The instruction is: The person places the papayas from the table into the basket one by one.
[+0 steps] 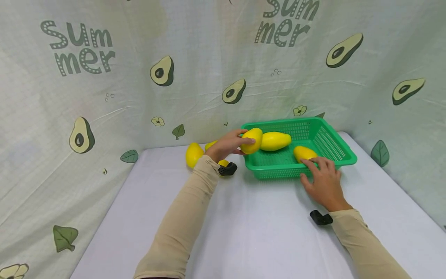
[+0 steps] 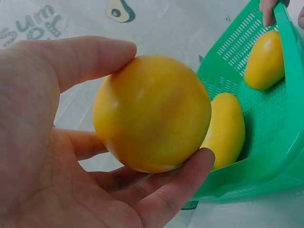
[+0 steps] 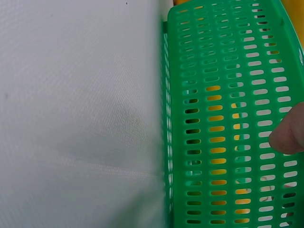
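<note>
My left hand [image 1: 227, 145] holds a yellow mango [image 1: 251, 141] at the left rim of the green plastic basket [image 1: 275, 168]. In the left wrist view the thumb presses on top of this mango [image 2: 152, 114] and the fingers curl beneath it. Inside the basket lie a long yellow mango [image 1: 275, 141] and, farther right, another mango [image 1: 304, 153]. My right hand [image 1: 324, 184] grips the basket's near rim, fingers over the edge. Its thumb [image 3: 289, 130] rests against the slotted outer wall in the right wrist view.
Left of the basket, several yellow mangoes lie on the white table, among them one upright mango [image 1: 194, 155] and others partly hidden behind my left hand and wrist. A cloth [image 1: 195, 77] printed with avocados hangs behind the table.
</note>
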The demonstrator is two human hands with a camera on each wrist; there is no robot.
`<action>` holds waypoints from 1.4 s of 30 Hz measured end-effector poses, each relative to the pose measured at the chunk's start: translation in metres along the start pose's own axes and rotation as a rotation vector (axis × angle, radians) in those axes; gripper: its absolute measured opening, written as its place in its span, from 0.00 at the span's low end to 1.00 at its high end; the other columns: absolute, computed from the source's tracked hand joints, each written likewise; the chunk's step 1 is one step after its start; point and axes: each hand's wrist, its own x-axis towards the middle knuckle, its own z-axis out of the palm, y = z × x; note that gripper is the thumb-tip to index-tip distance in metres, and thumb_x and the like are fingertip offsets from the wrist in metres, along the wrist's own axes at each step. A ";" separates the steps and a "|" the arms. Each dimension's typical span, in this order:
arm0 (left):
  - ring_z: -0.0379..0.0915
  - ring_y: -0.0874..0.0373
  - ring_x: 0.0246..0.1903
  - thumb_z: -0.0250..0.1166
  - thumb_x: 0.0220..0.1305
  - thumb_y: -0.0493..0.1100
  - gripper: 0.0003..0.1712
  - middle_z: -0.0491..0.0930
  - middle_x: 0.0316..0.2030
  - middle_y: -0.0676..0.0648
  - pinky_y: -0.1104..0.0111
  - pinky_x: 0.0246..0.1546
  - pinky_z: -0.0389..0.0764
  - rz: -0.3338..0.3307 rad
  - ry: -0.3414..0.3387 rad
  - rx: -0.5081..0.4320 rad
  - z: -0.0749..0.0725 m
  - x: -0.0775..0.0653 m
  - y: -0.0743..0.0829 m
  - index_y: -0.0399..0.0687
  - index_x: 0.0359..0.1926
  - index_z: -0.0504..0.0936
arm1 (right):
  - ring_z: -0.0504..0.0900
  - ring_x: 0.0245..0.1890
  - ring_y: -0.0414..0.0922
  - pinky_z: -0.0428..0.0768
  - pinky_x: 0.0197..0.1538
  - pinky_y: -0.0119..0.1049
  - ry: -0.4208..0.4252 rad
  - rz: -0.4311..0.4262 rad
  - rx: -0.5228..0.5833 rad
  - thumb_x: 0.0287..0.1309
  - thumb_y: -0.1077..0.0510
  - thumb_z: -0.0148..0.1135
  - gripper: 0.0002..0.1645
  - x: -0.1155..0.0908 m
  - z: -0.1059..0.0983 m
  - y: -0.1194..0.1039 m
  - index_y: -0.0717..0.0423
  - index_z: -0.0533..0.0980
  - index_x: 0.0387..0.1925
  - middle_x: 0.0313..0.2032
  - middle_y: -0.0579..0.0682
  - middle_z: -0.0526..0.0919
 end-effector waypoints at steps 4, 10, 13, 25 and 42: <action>0.74 0.51 0.53 0.66 0.67 0.52 0.43 0.74 0.56 0.45 0.61 0.51 0.81 -0.011 0.000 0.014 0.002 0.004 0.003 0.45 0.76 0.58 | 0.62 0.57 0.68 0.63 0.40 0.69 -0.001 0.003 0.001 0.55 0.58 0.66 0.27 0.000 0.000 0.001 0.56 0.76 0.58 0.53 0.64 0.71; 0.73 0.50 0.54 0.67 0.67 0.51 0.45 0.72 0.59 0.44 0.62 0.51 0.81 -0.028 0.009 0.035 0.005 0.009 0.008 0.46 0.77 0.55 | 0.62 0.57 0.67 0.63 0.40 0.68 -0.001 0.004 0.001 0.55 0.58 0.66 0.27 0.001 0.000 0.001 0.56 0.76 0.58 0.53 0.63 0.72; 0.73 0.51 0.55 0.68 0.67 0.51 0.45 0.68 0.64 0.43 0.61 0.52 0.81 -0.034 0.021 0.036 0.008 0.012 0.011 0.47 0.77 0.55 | 0.63 0.57 0.67 0.63 0.40 0.67 0.004 0.000 0.002 0.55 0.58 0.66 0.27 0.002 0.000 0.002 0.56 0.76 0.58 0.53 0.64 0.72; 0.73 0.47 0.59 0.65 0.70 0.42 0.33 0.70 0.64 0.40 0.62 0.53 0.81 -0.050 0.048 -0.035 0.014 0.015 0.012 0.43 0.71 0.65 | 0.62 0.57 0.68 0.63 0.40 0.68 -0.012 0.009 0.009 0.56 0.58 0.66 0.27 0.001 0.001 0.001 0.55 0.76 0.58 0.53 0.64 0.71; 0.76 0.46 0.57 0.59 0.74 0.49 0.26 0.74 0.61 0.42 0.61 0.53 0.80 0.066 0.058 0.061 0.001 -0.010 0.004 0.43 0.67 0.70 | 0.61 0.58 0.67 0.63 0.42 0.69 -0.028 0.017 -0.008 0.57 0.58 0.66 0.28 0.002 0.001 -0.001 0.54 0.75 0.60 0.54 0.65 0.70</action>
